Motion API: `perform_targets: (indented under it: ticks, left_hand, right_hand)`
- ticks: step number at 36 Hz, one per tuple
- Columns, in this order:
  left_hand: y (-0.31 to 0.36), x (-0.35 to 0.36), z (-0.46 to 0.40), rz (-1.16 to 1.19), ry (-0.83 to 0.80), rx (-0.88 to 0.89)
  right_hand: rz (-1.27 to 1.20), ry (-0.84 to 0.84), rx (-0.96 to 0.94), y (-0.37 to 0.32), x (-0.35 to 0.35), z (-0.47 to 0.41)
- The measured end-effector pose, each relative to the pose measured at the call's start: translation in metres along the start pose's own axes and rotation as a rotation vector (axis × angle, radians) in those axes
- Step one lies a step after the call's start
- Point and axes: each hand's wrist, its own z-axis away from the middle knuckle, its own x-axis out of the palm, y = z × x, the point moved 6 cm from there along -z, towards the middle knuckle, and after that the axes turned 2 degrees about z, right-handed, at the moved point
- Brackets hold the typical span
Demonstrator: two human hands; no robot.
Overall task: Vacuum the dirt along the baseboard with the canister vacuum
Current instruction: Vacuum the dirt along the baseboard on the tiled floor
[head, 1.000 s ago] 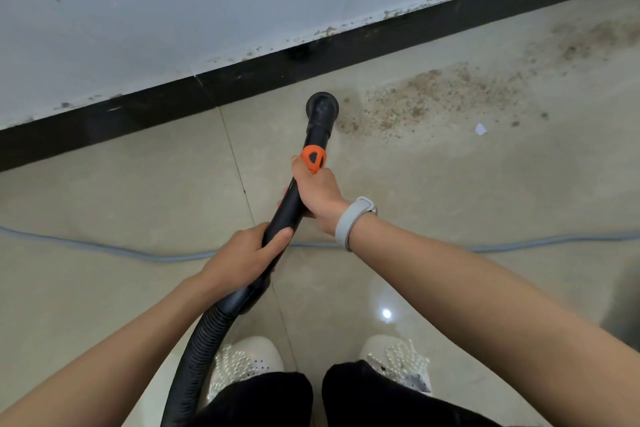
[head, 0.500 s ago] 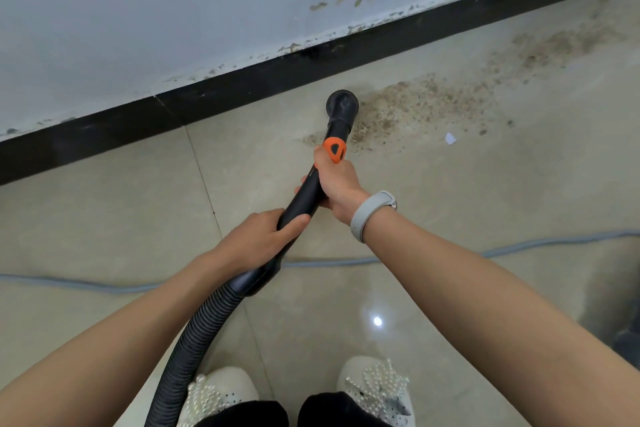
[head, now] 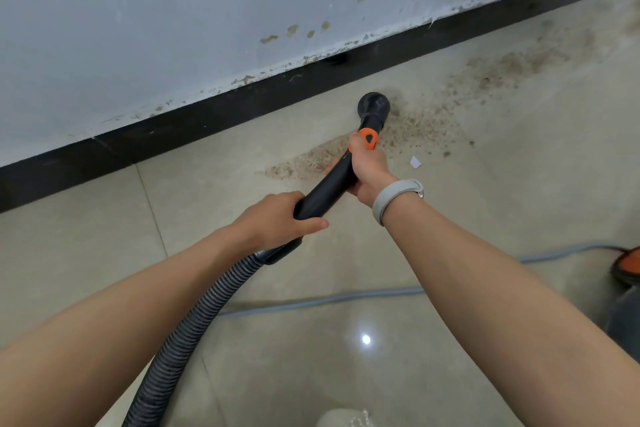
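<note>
While our left hand (head: 277, 218) and right hand (head: 367, 172) curl their fingers around the black plastic vacuum wand (head: 329, 192), its round nozzle (head: 374, 106) sits at twelve o'clock; the brown dirt patch (head: 311, 161) underneath risks being skipped.

Ribbed hose (head: 180, 333) cut off by the bottom edge, canister vacuum (head: 628, 267) seen only as an orange-and-dark sliver at the right edge, pale shoe (head: 346, 419) cropped below, wand's (head: 329, 194) underside hidden behind the right hand (head: 369, 172).
</note>
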Motion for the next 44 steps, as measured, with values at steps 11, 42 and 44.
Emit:
perform_targets:
  ticks: [11, 42, 44]
  left_hand:
    - [0.051, -0.011, -0.061, -0.186, 0.140, 0.082]
    - [-0.025, 0.026, 0.079, 0.065, 0.098, -0.102]
    - [-0.040, 0.028, 0.102, 0.064, 0.147, -0.129]
  right_hand:
    - [-0.067, 0.099, -0.009, -0.043, -0.052, -0.048]
    - [0.035, -0.249, 0.016, 0.051, 0.020, 0.080]
    - [0.085, -0.297, 0.007, 0.062, 0.037, 0.093]
